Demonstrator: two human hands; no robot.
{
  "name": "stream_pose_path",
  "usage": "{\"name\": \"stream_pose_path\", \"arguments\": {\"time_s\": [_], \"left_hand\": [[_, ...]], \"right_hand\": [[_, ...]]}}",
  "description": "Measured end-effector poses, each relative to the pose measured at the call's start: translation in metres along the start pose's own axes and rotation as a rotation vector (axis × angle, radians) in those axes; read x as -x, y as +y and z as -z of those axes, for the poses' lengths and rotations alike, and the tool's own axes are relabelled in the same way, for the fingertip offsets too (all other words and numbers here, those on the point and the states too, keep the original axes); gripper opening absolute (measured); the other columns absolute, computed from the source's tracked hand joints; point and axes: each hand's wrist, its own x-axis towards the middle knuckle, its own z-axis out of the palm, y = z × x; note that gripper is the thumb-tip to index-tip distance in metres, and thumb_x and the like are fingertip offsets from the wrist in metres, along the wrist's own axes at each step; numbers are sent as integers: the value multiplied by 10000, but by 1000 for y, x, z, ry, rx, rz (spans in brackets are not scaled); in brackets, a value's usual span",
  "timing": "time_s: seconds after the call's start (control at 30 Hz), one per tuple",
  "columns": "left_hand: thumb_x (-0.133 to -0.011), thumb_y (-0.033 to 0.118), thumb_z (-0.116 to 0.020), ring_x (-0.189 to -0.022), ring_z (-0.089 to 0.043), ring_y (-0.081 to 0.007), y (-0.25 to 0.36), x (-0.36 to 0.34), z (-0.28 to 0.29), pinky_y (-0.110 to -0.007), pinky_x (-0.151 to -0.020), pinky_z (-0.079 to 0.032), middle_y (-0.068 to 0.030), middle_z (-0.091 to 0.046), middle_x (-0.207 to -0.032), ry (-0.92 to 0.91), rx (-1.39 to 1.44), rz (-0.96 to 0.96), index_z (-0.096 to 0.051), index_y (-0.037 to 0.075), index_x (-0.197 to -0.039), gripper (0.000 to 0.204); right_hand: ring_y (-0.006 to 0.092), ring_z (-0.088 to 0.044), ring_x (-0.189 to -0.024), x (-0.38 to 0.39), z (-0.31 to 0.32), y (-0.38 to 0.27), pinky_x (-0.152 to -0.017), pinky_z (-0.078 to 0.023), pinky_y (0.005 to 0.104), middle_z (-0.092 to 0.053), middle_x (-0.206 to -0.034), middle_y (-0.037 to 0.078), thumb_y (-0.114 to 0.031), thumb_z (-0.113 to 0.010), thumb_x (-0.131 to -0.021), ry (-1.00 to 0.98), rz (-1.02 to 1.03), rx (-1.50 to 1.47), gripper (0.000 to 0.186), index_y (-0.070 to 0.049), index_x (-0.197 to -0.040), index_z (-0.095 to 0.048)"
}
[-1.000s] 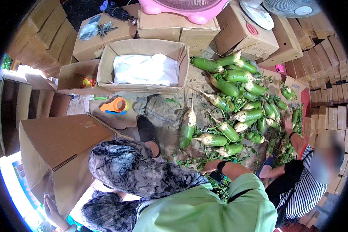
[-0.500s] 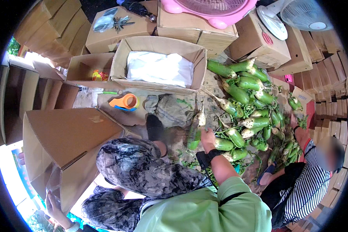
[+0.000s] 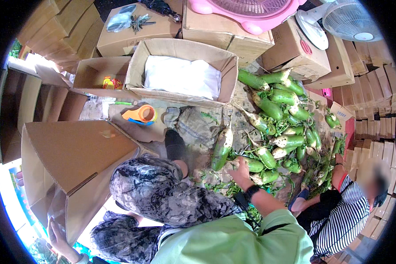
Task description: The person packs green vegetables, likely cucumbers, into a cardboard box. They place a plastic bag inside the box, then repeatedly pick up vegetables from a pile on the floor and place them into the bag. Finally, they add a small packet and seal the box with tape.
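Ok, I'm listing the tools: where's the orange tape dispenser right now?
In the head view, left of centre, the orange tape dispenser lies just below the box holding white material, up and left of the dark-covered foot.

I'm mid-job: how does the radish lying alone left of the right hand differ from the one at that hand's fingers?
The lone radish points its white root end away from the person; the handside radish lies crosswise. The lone radish is in full view, but the right hand partly hides the handside radish's left end. The lone radish lies apart, the handside radish among other radishes. Both show green skin.
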Motion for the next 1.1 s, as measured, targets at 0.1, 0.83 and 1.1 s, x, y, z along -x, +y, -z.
{"name": "stream_pose_path", "arguments": {"time_s": [0.1, 0.83, 1.1], "left_hand": [[-916, 199, -514, -842, -519, -62, -12, -4, 1, -169, -680, -368, -25, -607, -1023, 26, 12, -48, -588, 13, -1131, 294], [-920, 213, -509, -916, -537, -118, -15, -4, 4, -236, -816, -421, -62, -604, -1039, -61, 72, 19, -577, -17, -1126, 316], [-914, 201, -520, -881, -539, -112, -13, -3, 3, -218, -788, -422, -56, -613, -989, -60, -1, -83, -596, -27, -1081, 293]], "right_hand": [[375, -362, -1184, -43, -25, -46, -987, -335, 434, -327, -1300, 224, -306, -789, -588, 167, -203, -205, 942, -98, -1330, -247], [268, -537, -1002, -87, -38, -39, -854, -451, 364, -539, -1086, 140, -56, -782, -569, 136, -135, -791, 792, -45, -1220, -332], [247, -558, -941, -42, 51, -35, -803, -452, 421, -563, -1057, 115, 2, -729, -621, -325, -97, -1231, 818, -14, -1301, -275]]}}
